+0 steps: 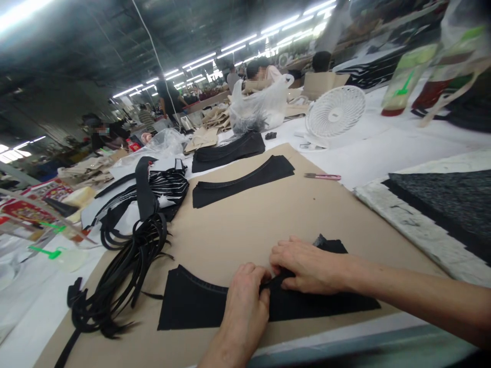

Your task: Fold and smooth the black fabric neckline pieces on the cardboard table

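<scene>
A curved black fabric piece [192, 304] lies on the brown cardboard sheet [268, 209] near the front edge. My left hand [245, 301] rests on its middle, fingers curled and pinching the fabric's upper edge. My right hand [307, 266] lies just beside it, fingers bent down on the same edge, pressing or gripping it where the two hands meet. The fabric's right end shows behind my right wrist.
A bundle of black strips [123, 271] lies at the left. Further back sit another curved black piece [241, 181], a stacked black pile [230, 151], a pink cutter [322, 177], a white fan [334, 113] and plastic bags [257, 110]. Grey-black felt [441, 199] is at right. Other people work behind.
</scene>
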A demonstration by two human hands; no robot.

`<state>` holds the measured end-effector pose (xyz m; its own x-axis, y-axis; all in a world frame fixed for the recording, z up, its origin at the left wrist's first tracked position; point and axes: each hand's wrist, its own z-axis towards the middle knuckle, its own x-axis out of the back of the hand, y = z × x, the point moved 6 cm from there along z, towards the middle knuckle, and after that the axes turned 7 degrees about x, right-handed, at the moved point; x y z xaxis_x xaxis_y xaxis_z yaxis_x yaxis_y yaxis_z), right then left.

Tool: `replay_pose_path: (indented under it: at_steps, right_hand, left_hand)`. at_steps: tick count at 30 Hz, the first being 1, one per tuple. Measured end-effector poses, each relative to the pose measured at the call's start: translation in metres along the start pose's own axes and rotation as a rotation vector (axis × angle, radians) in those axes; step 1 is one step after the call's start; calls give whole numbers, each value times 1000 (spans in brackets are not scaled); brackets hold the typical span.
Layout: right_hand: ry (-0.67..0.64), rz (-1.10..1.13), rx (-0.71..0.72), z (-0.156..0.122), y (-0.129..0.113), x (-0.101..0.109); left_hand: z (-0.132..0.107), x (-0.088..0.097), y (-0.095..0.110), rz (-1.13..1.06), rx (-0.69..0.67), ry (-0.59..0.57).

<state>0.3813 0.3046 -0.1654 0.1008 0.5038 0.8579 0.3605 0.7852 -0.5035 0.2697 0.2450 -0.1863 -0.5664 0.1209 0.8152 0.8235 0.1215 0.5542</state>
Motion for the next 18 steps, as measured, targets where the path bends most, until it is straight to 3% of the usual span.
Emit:
replay_pose_path:
  at_steps: [6, 15, 18]
  right_hand:
    - [26, 57, 48, -4, 1, -2]
    - [111, 71, 150, -12, 5, -8]
    - [115, 43, 188, -15, 6, -9]
  left_hand:
    - [6, -3, 6, 5, 35, -57]
    - [3, -4, 14, 88, 9, -29]
    - [-2, -8, 15, 116, -42, 34]
